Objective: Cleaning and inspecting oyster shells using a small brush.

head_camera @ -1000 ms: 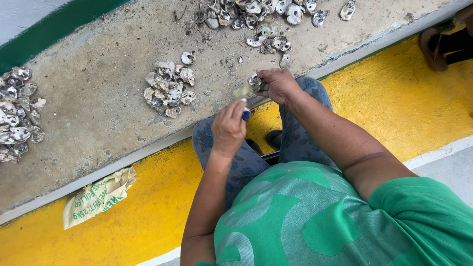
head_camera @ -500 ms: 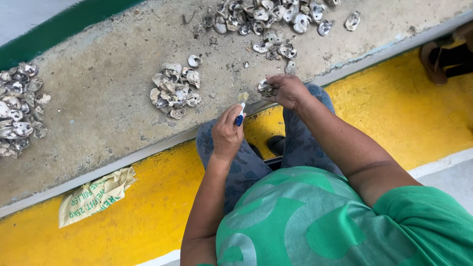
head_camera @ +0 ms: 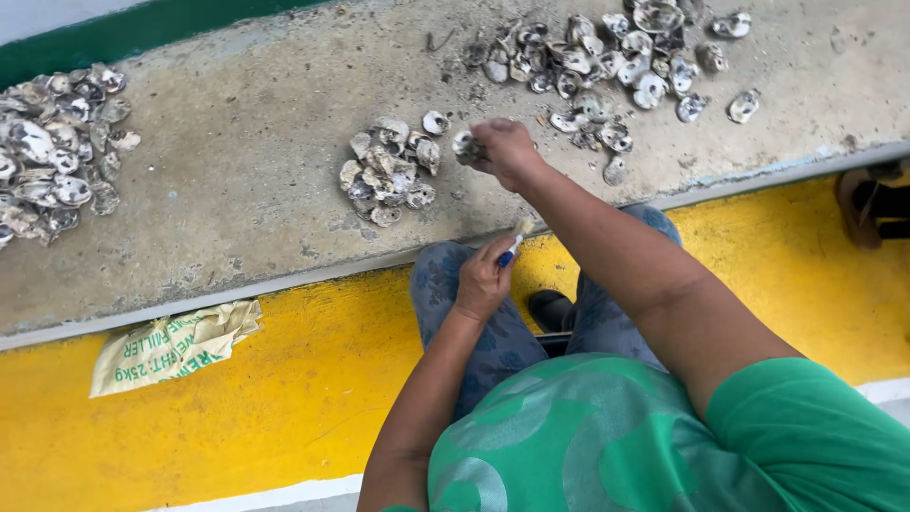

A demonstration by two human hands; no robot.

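Note:
My right hand [head_camera: 507, 152] reaches out over the concrete slab [head_camera: 246, 199] and grips an oyster shell [head_camera: 465, 146] just right of the small middle pile of shells [head_camera: 389, 171]. My left hand [head_camera: 483, 280] rests over my knee, closed on a small tool with a blue and white handle [head_camera: 510, 252]. A large scatter of shells [head_camera: 616, 62] lies to the far right on the slab.
Another heap of shells [head_camera: 57, 156] sits at the slab's left end. A crumpled printed sack [head_camera: 171, 346] lies on the yellow floor [head_camera: 237, 417] below the slab edge. A brown sandal [head_camera: 867, 204] shows at the right edge. A green band [head_camera: 142, 33] runs along the far side.
My right hand has carried the shell left from near my knee toward the middle pile. My left hand with the tool stayed over my knee.

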